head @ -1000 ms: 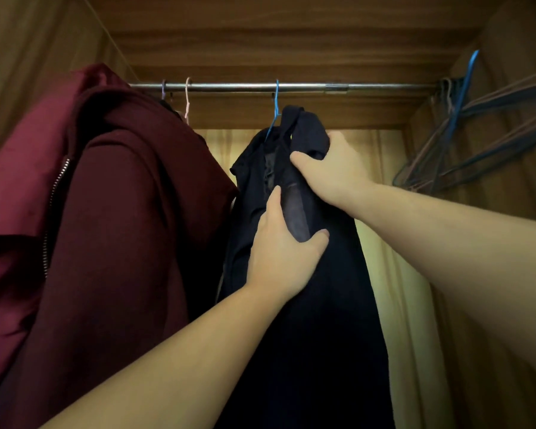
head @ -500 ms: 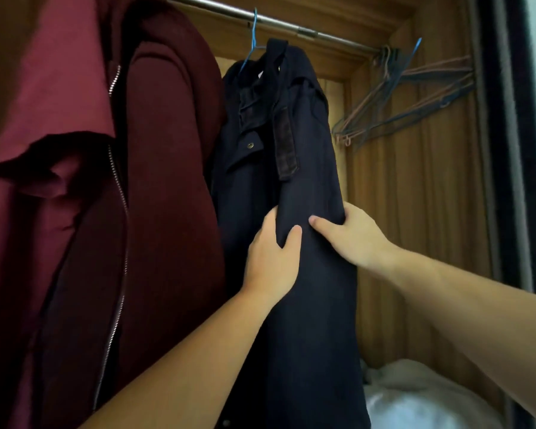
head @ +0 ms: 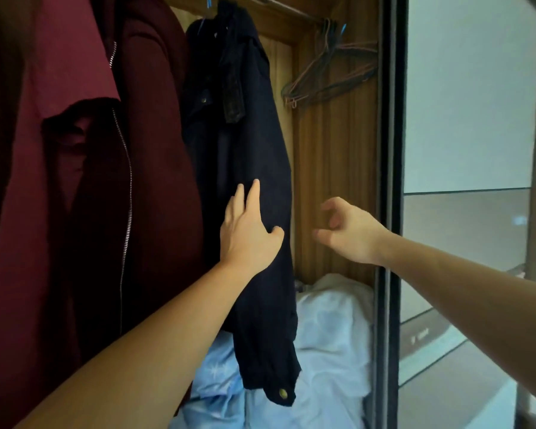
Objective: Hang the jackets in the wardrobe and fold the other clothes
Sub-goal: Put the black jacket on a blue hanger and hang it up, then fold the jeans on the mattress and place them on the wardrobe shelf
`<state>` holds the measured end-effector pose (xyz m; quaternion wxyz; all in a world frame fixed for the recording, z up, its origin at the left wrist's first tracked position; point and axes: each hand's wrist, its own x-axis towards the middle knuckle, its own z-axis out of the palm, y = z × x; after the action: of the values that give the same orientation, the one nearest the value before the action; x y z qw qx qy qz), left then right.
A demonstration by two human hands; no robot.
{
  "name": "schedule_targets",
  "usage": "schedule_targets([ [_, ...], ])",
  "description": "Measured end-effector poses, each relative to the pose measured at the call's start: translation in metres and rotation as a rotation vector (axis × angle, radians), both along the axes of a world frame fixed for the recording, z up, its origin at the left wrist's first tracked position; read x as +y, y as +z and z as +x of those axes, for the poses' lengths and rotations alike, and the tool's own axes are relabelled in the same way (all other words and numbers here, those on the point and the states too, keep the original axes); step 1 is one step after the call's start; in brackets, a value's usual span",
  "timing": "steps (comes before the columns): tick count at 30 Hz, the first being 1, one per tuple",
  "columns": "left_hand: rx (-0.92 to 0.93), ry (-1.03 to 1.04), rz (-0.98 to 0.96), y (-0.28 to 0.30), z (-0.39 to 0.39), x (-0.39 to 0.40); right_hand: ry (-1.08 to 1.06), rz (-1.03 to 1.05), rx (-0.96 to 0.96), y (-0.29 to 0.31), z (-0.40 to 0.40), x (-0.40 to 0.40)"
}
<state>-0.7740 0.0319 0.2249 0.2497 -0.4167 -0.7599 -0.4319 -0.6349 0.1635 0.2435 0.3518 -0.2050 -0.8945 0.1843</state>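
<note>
Head view: I see navy jacket (head: 254, 156) hanging at 12 o'clock beside maroon jacket (head: 112, 168).
Left hand (head: 248, 233): fingers straight, flat on navy jacket.
Right hand (head: 347, 233): loosely curled, empty.
Risk: my push could slip it off its hanger.

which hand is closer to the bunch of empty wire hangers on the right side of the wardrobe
The right hand. It hangs open in the air below the empty wire hangers, holding nothing. The left hand is farther left, resting flat on the dark navy jacket.
</note>
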Motion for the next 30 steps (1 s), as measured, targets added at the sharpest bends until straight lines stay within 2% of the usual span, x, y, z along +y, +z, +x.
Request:
schedule_targets([
  [5,-0.018,-0.103,-0.113,-0.037,0.070,-0.001,-0.101,0.044,-0.109,-0.046,0.093,-0.015],
  [8,-0.078,-0.345,-0.326,-0.063,0.118,0.004,-0.207,0.043,-0.171,-0.077,0.162,-0.022],
  [10,-0.015,-0.467,-0.501,-0.081,0.150,0.009,-0.293,0.050,-0.226,-0.103,0.211,-0.026],
  [12,0.063,-0.527,-0.576,-0.101,0.178,0.017,-0.411,0.058,-0.290,-0.131,0.257,-0.030],
  [17,0.125,-0.648,-0.659,-0.150,0.241,0.048,-0.734,0.027,-0.341,-0.182,0.358,-0.045],
  [22,0.219,-0.867,-0.670,-0.185,0.311,0.079,-1.027,-0.043,-0.363,-0.209,0.437,-0.080],
  [26,0.225,-1.118,-0.668,-0.218,0.370,0.091,-1.229,-0.148,-0.343,-0.237,0.478,-0.136],
  [30,0.328,-1.347,-0.710,-0.254,0.432,0.078,-1.438,-0.276,-0.352,-0.272,0.502,-0.211],
])
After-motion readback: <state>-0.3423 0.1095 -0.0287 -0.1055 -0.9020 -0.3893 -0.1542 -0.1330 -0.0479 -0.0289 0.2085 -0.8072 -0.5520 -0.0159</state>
